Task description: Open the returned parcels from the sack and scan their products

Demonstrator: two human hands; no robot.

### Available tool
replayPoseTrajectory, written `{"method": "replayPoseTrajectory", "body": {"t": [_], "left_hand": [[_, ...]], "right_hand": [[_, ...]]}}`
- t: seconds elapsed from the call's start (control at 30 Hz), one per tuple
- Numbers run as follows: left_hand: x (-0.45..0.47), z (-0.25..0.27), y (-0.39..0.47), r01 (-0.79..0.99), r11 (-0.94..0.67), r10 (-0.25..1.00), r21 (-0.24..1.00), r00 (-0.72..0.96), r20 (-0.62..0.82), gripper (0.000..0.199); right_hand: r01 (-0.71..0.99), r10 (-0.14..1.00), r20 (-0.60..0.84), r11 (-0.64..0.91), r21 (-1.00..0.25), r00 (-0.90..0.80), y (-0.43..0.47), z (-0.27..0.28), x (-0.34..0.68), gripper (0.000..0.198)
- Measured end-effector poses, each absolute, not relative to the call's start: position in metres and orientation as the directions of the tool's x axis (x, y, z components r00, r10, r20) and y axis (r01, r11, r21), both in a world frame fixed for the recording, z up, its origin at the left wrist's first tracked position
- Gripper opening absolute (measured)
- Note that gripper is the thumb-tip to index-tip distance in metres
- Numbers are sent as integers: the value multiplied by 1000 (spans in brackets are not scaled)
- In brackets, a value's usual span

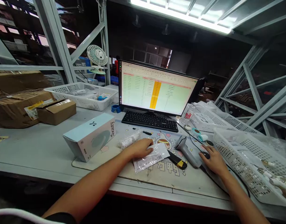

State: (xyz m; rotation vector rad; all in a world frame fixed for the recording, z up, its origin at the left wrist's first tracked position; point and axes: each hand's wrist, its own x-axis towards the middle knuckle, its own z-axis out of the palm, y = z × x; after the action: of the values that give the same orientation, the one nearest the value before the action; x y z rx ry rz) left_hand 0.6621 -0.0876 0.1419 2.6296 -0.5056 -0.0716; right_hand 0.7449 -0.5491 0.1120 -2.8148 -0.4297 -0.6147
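My left hand [140,148] is closed at the upper left edge of a flat silvery-white packet [154,158] with printing, a barcode and handwriting. Beside those fingers lies a bubble-wrapped item [130,139]. My right hand [214,160] is curled over a black computer mouse [205,154]. Between my hands are a grey barcode scanner [188,152] and a black-and-yellow utility knife [178,160], whose far end reaches the packet's corner. A light blue and white box [91,135] stands left of my left hand.
A monitor [157,88] shows a spreadsheet behind a black keyboard [150,120]. White plastic baskets stand at right [250,165] and back left [84,93]. Cardboard boxes [56,111] occupy the left side. Cables run near my right hand. A small fan [97,56] is mounted behind.
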Motion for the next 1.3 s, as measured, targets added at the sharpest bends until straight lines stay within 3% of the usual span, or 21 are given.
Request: {"method": "replayPoseTrajectory", "body": {"t": [0.1,0.3,0.7,0.87,0.97,1.03,1.2,1.3], "left_hand": [[662,139,-87,-315,-808,-357,498,934,11,27],[666,142,-81,-193,-749,-307,634,949,-75,41],[675,142,-66,-161,-933,-198,323,976,-86,42],[671,148,-71,-77,-954,-105,289,991,-84,50],[675,158,-79,-41,-965,-43,259,999,-5,50],[687,167,-91,-95,-962,-82,257,995,61,47],[754,183,-146,-378,-914,-353,149,920,172,45],[798,177,-179,-354,-928,-336,116,930,148,61]], "right_hand": [[352,231,430,-908,-227,873,-570,95,744,62],[364,179,505,-883,-296,844,-571,75,739,56],[274,79,500,-903,-330,862,-563,82,732,38],[230,46,478,-914,-334,877,-560,82,732,37],[216,37,466,-917,-336,884,-559,84,731,38],[209,31,461,-917,-340,887,-558,86,730,39],[217,33,458,-909,-356,888,-555,91,727,39],[204,21,450,-910,-361,893,-553,94,725,37]]}}
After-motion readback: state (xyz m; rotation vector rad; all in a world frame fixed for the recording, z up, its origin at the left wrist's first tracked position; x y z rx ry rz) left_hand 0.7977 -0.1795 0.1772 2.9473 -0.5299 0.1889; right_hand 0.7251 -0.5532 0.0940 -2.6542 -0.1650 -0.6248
